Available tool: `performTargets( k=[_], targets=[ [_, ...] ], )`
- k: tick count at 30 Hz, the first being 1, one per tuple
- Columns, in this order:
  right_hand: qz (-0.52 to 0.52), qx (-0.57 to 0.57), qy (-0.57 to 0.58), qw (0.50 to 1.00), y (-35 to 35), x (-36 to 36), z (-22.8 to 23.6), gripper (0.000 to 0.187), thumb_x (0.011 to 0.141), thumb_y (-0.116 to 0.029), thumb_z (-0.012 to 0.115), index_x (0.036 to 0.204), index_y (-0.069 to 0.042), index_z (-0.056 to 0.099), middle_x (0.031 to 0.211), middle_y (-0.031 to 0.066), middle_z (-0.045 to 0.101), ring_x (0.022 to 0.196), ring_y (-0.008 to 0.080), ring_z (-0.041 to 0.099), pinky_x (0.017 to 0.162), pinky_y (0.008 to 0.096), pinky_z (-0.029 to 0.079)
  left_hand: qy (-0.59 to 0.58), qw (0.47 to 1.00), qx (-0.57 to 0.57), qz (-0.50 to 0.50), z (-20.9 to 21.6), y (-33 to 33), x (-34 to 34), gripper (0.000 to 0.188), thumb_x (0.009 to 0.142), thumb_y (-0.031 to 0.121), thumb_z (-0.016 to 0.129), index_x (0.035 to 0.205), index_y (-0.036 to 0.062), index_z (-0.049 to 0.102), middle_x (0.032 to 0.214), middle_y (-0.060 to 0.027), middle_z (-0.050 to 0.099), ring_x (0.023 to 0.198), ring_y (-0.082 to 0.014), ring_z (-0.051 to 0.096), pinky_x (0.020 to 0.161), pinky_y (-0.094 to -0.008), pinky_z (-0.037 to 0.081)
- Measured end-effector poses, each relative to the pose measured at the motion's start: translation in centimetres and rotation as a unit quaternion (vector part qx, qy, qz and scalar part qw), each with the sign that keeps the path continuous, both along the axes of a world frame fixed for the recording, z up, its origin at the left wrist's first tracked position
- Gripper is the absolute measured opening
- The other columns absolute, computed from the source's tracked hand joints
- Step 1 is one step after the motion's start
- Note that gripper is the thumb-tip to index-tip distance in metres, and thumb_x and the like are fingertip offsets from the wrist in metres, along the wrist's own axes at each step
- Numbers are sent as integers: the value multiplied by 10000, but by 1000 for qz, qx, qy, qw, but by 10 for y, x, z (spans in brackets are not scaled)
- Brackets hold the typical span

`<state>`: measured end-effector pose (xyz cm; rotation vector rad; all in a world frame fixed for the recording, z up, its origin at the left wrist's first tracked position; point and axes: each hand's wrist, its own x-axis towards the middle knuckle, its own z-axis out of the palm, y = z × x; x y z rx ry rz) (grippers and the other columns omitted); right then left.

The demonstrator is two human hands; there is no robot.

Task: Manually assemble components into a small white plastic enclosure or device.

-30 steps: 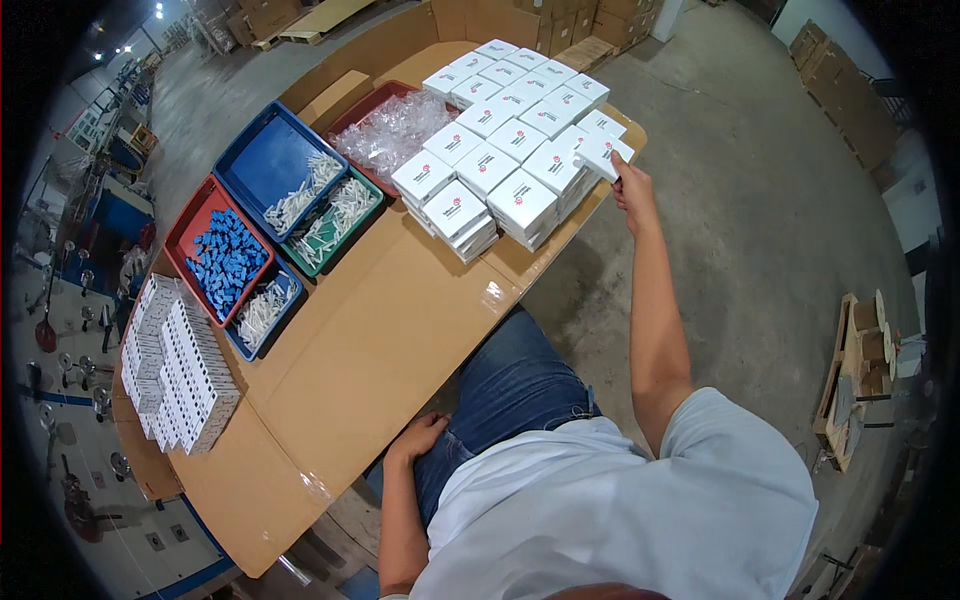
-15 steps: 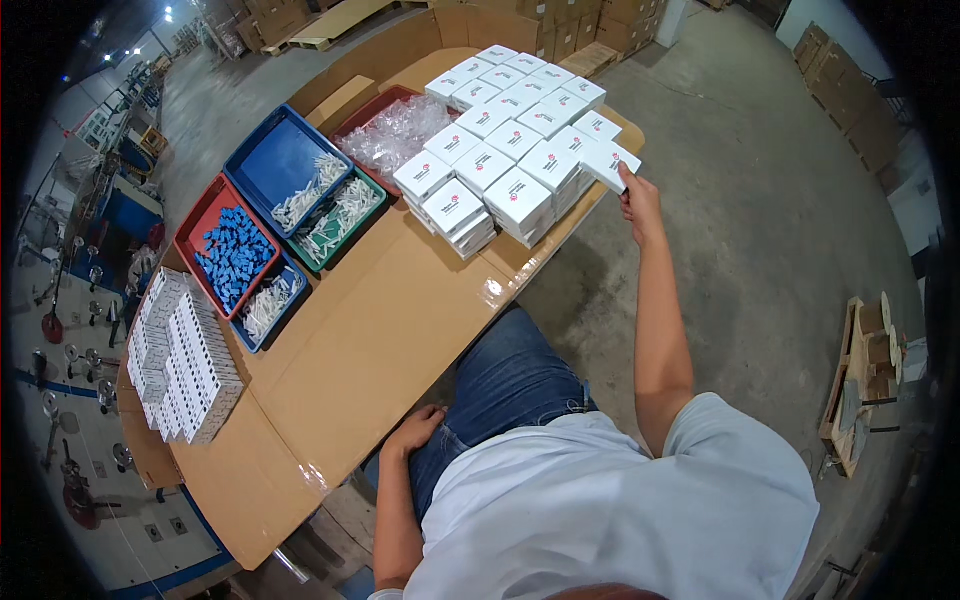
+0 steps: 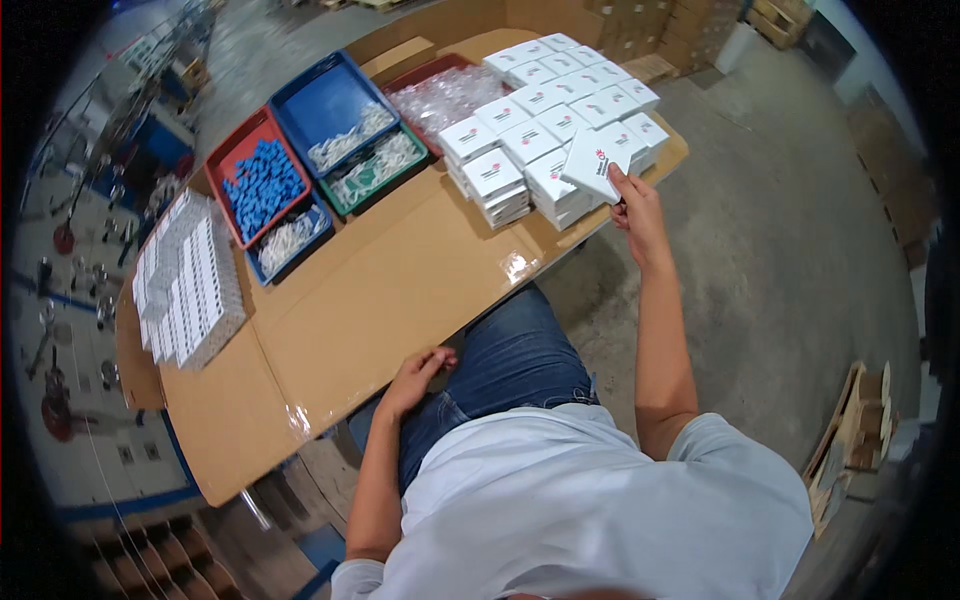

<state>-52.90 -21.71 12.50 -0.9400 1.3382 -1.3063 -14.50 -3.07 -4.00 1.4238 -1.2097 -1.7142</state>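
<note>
In my right hand (image 3: 640, 210) is a flat white cardboard box (image 3: 594, 165), gripped by one corner between thumb and fingers. It is tilted, above the near right side of the stacked white boxes (image 3: 562, 125), and hides part of them. My left hand (image 3: 415, 380) hovers over my lap by the table's near edge; its fingers are loosely curled together and nothing shows in them. All the stacks stand on the cardboard-covered table (image 3: 380, 290).
Left of the stacks, a red tray holds clear plastic bags (image 3: 450, 98). Blue and green trays hold small white parts (image 3: 375, 165); another red tray holds blue pieces (image 3: 265, 185). White blocks with dark spots (image 3: 195, 290) stand at the table's left end.
My right hand has drawn the box leftward over the stacks and tilted it. My left hand has lifted from my thigh, its fingers curling in. The view has shifted.
</note>
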Motion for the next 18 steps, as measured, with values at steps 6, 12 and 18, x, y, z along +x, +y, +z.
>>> performTargets(
  k=[6,12,18],
  targets=[
    [114,-36,-46,992,2,62,13,361,974,-435,688,861,-100,619,657,-71,462,514,24,357,462,212,238,-9,999,27,-44,84,-17,-27,400,1078,325,521,1298,0,603,1093,-102,704,937,-149,636,903,-295,512],
    [220,-23,-58,973,8,132,24,368,981,-436,675,881,-83,663,701,-59,506,545,28,364,488,226,263,105,985,-132,42,139,-56,-38,510,1090,404,447,1410,12,513,1263,-132,662,1107,-181,637,983,-342,497],
    [334,-16,-109,936,12,177,25,381,1002,-460,630,900,-96,677,715,-64,535,575,22,399,502,218,285,239,924,-203,220,165,-88,-26,694,1066,570,361,1511,39,399,1398,-137,581,1257,-213,561,1096,-391,410]
  ],
)
